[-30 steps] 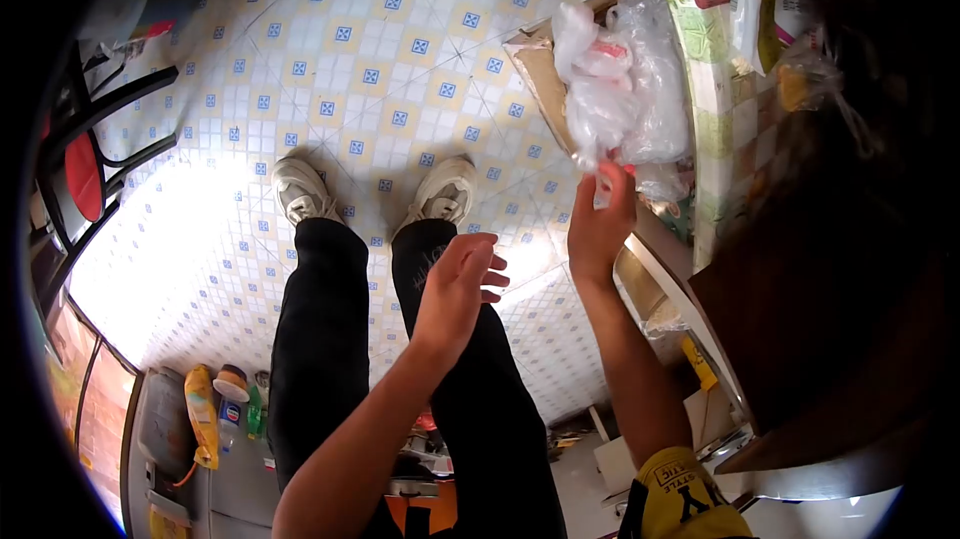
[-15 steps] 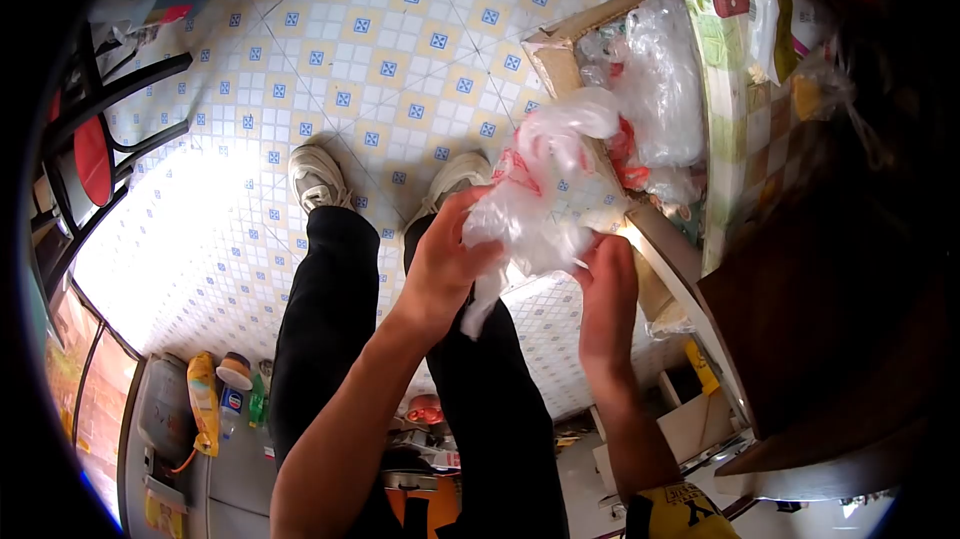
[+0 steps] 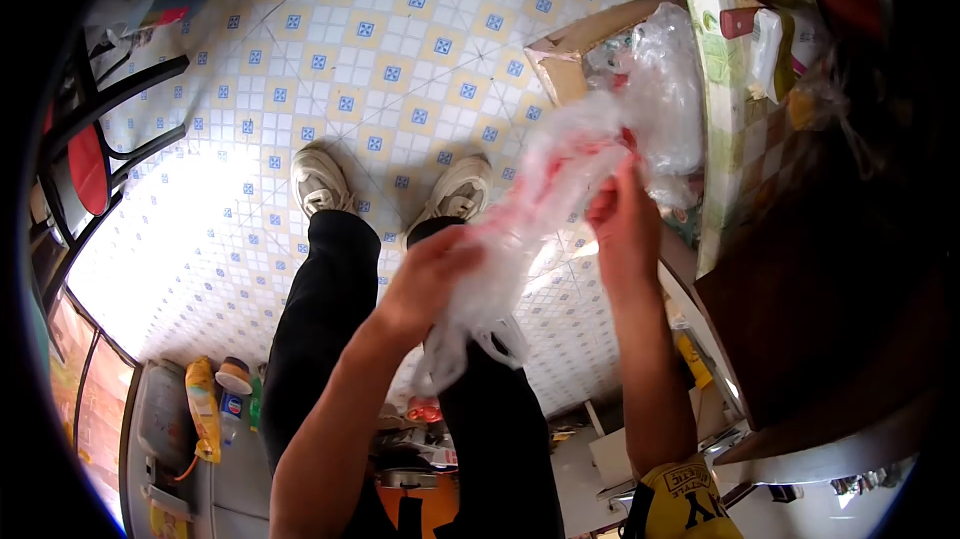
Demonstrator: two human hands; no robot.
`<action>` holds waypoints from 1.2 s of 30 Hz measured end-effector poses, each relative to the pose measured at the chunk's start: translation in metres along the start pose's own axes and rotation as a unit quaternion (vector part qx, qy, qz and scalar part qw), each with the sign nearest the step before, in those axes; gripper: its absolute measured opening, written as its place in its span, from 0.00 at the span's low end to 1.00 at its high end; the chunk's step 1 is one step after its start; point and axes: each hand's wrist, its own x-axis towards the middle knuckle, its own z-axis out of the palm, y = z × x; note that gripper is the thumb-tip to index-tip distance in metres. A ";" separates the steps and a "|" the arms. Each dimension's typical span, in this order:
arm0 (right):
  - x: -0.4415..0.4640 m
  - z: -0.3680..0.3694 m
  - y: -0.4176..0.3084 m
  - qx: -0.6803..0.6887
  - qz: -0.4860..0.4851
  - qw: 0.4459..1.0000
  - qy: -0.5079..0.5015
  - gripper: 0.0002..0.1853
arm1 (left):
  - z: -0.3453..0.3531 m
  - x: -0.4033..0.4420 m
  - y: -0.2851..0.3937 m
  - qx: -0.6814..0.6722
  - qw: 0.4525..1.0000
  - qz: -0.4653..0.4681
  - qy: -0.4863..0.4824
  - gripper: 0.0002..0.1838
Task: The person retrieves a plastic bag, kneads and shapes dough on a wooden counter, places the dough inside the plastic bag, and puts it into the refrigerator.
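Observation:
A clear plastic bag (image 3: 500,274) with red print is stretched between my two hands, its handle loops dangling over my right thigh. My left hand (image 3: 432,279) is closed on the bag's near left side. Higher up and to the right, my right hand (image 3: 622,209) pinches the bag's far end; motion blurs the bag and the fingertips. Just beyond my right hand, an open cardboard box (image 3: 570,44) on the floor holds a heap of crumpled clear plastic bags (image 3: 668,89).
A table with a green-white checked cloth (image 3: 705,139) stands right of the box. A dark wooden piece of furniture (image 3: 810,329) is close by my right arm. A black metal chair frame (image 3: 120,104) is at left. Bottles and packets, including a yellow packet (image 3: 202,409), stand lower left.
My right hand has moved up and right, pulling the bag out longer toward the box. My left hand has shifted slightly left and down, still holding the bag.

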 end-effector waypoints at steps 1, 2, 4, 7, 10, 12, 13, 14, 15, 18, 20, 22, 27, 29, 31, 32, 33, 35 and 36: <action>0.016 -0.017 -0.007 0.050 -0.005 0.999 0.016 0.17 | -0.020 0.003 -0.019 0.017 0.989 0.147 -0.021 0.19; 0.030 -0.032 -0.014 0.100 -0.009 0.995 0.030 0.19 | -0.022 -0.004 -0.012 -0.026 0.996 0.086 0.017 0.19; 0.029 -0.031 -0.026 0.064 -0.036 0.997 0.022 0.19 | -0.007 -0.012 0.005 -0.061 0.993 0.034 0.098 0.19; -0.024 0.008 -0.014 -0.138 0.052 0.981 -0.128 0.18 | 0.002 -0.017 0.012 -0.041 0.998 0.015 0.044 0.21; -0.063 0.035 0.007 -0.097 0.036 0.974 -0.202 0.15 | 0.008 -0.021 0.007 -0.067 0.997 -0.025 0.025 0.21; -0.059 0.026 0.009 -0.137 0.037 0.978 -0.151 0.13 | -0.001 -0.021 0.006 -0.066 0.997 -0.015 0.032 0.21; -0.055 0.023 0.010 -0.190 -0.036 0.974 -0.117 0.13 | -0.005 -0.017 0.008 0.036 0.997 0.056 0.045 0.23; -0.052 0.020 0.013 -0.242 -0.109 0.961 -0.081 0.12 | -0.006 -0.015 0.006 0.001 0.995 0.079 0.057 0.24; -0.050 0.017 0.017 -0.219 -0.114 0.965 -0.090 0.11 | -0.007 -0.013 0.003 -0.034 0.992 0.102 0.066 0.25; -0.058 0.018 0.020 -0.246 -0.116 0.951 -0.145 0.11 | 0.011 -0.016 0.009 -0.057 0.993 0.070 0.080 0.25; -0.059 0.013 0.024 -0.274 -0.149 0.936 -0.163 0.12 | 0.005 -0.018 0.006 0.059 0.992 0.109 0.021 0.17; -0.045 -0.004 0.029 -0.125 -0.092 0.986 -0.065 0.13 | -0.028 -0.008 -0.010 0.001 0.992 0.124 0.029 0.21; -0.027 -0.032 0.023 -0.132 -0.117 0.984 -0.038 0.18 | -0.021 -0.009 -0.003 -0.175 0.972 0.119 0.105 0.12; -0.022 -0.021 0.023 0.060 -0.004 0.998 -0.002 0.21 | -0.012 -0.010 0.004 -0.194 0.964 0.134 0.124 0.13; 0.008 -0.031 0.046 -0.027 -0.018 0.997 -0.064 0.21 | -0.011 -0.010 0.010 -0.208 0.955 0.154 0.144 0.15; 0.028 -0.037 0.058 -0.118 -0.031 0.985 -0.123 0.22 | -0.012 -0.011 0.010 -0.202 0.955 0.172 0.137 0.16; 0.055 -0.044 0.067 -0.177 -0.032 0.974 -0.137 0.21 | -0.013 -0.012 0.011 -0.195 0.953 0.191 0.128 0.19; 0.111 -0.059 0.069 -0.243 -0.051 0.960 -0.128 0.20 | -0.012 -0.015 0.018 -0.211 0.947 0.198 0.138 0.20; 0.141 -0.067 0.061 -0.252 -0.068 0.960 -0.105 0.20 | -0.014 -0.017 0.020 -0.231 0.941 0.199 0.148 0.21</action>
